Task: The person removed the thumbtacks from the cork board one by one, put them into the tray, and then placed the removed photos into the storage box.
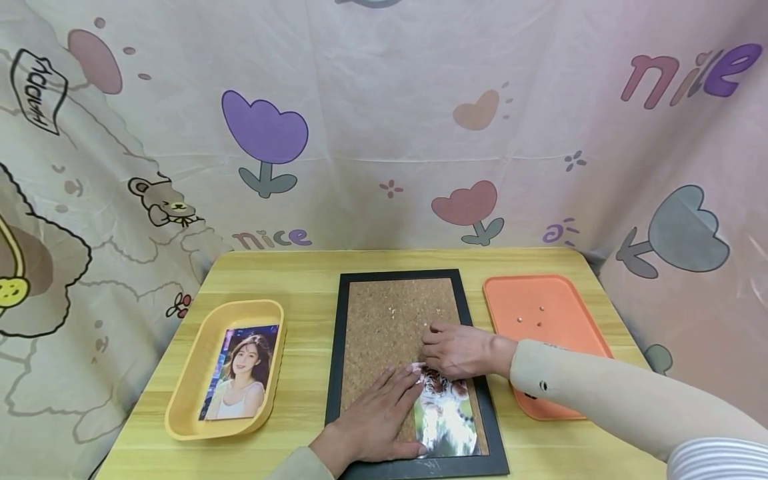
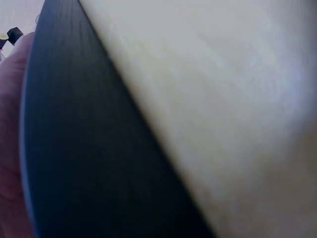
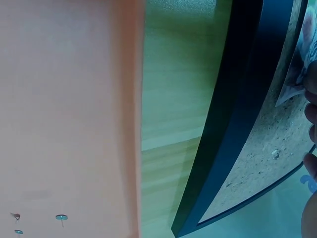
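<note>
A photo of a tiger (image 1: pixel 447 420) lies on the lower right of a black-framed cork board (image 1: pixel 378 313). My left hand (image 1: pixel 381 417) lies flat across the board, its fingertips on the photo's left edge. At the photo's top edge my right hand (image 1: pixel 459 350) bends its fingers down against the board. In the right wrist view the fingers (image 3: pixel 311 79) touch a corner of the photo (image 3: pixel 296 74); whether anything sits between them is hidden. The left wrist view has mostly the dark frame (image 2: pixel 99 139) and blurred cork.
To the right, an orange tray (image 1: pixel 528 293) holds a few thumbtacks (image 3: pixel 61 217), partly under my right forearm. On the left stands a yellow tray (image 1: pixel 180 407) with a portrait photo (image 1: pixel 240 380) in it. A printed curtain (image 1: pixel 372 133) hangs behind the wooden table (image 1: pixel 300 287).
</note>
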`<action>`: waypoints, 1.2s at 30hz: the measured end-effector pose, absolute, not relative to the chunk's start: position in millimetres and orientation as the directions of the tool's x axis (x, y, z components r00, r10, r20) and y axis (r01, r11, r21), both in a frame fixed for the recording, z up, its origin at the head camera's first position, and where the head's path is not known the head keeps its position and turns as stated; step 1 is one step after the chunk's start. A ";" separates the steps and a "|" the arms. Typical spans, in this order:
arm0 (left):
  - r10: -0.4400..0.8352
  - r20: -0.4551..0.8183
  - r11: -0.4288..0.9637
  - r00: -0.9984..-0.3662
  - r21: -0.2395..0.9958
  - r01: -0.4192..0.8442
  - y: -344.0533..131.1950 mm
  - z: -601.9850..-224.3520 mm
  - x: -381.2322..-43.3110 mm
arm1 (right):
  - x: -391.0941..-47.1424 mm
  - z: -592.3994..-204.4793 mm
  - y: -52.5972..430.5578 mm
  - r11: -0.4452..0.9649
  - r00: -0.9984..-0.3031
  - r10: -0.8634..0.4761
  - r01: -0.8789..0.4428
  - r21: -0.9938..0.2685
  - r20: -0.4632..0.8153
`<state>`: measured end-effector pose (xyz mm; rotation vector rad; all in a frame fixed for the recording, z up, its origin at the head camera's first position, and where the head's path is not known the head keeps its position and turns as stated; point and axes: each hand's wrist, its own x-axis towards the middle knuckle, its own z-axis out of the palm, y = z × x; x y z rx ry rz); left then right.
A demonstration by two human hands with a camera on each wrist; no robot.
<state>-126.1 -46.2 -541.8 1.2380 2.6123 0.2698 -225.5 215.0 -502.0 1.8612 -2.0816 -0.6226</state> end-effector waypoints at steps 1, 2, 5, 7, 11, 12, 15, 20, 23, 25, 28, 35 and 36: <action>0.778 -0.135 0.625 -0.613 0.266 0.734 -46.1 -542.1 -126.1 | -225.9 -501.9 214.8 0.074 -0.129 -0.989 -0.867 0.493 -0.078; 0.778 -0.136 0.625 -0.614 0.267 0.733 -46.0 -542.3 -126.2 | -226.4 -501.5 214.8 0.070 -0.125 -0.989 -0.866 0.495 -0.080; 0.776 -0.140 0.627 -0.615 0.270 0.731 -45.8 -542.8 -126.4 | -228.0 -500.2 214.8 0.055 -0.111 -0.990 -0.866 0.497 -0.085; 0.776 -0.143 0.628 -0.615 0.270 0.730 -45.7 -542.8 -126.4 | -228.9 -499.3 214.7 0.047 -0.101 -0.991 -0.869 0.493 -0.084; 0.776 -0.143 0.627 -0.614 0.269 0.731 -45.9 -542.6 -126.4 | -229.2 -498.2 213.6 0.042 -0.098 -0.991 -0.871 0.490 -0.088; 0.776 -0.142 0.628 -0.614 0.268 0.731 -46.0 -542.7 -126.4 | -228.8 -498.3 213.1 0.043 -0.101 -0.991 -0.870 0.491 -0.092; 0.777 -0.141 0.627 -0.614 0.269 0.731 -46.0 -542.6 -126.4 | -227.3 -498.9 211.9 0.050 -0.117 -0.988 -0.867 0.496 -0.104; 0.777 -0.137 0.626 -0.615 0.269 0.732 -46.0 -542.2 -126.1 | -224.6 -500.1 210.0 0.061 -0.133 -0.985 -0.862 0.504 -0.110; 0.777 -0.136 0.626 -0.615 0.268 0.732 -46.1 -542.2 -126.0 | -223.7 -500.5 209.2 0.060 -0.141 -0.983 -0.857 0.511 -0.121; 0.777 -0.137 0.626 -0.615 0.268 0.732 -46.1 -542.1 -126.0 | -223.6 -501.0 208.8 0.060 -0.144 -0.982 -0.856 0.513 -0.125; 0.777 -0.135 0.627 -0.615 0.268 0.732 -46.3 -541.9 -125.8 | -224.1 -501.7 208.1 0.059 -0.142 -0.982 -0.861 0.505 -0.126; 0.774 -0.131 0.629 -0.619 0.263 0.731 -46.2 -541.5 -125.2 | -225.5 -502.7 206.6 0.062 -0.132 -0.984 -0.878 0.475 -0.116; 0.774 -0.133 0.630 -0.619 0.262 0.731 -46.2 -541.4 -125.0 | -225.5 -502.4 206.5 0.060 -0.130 -0.985 -0.877 0.476 -0.117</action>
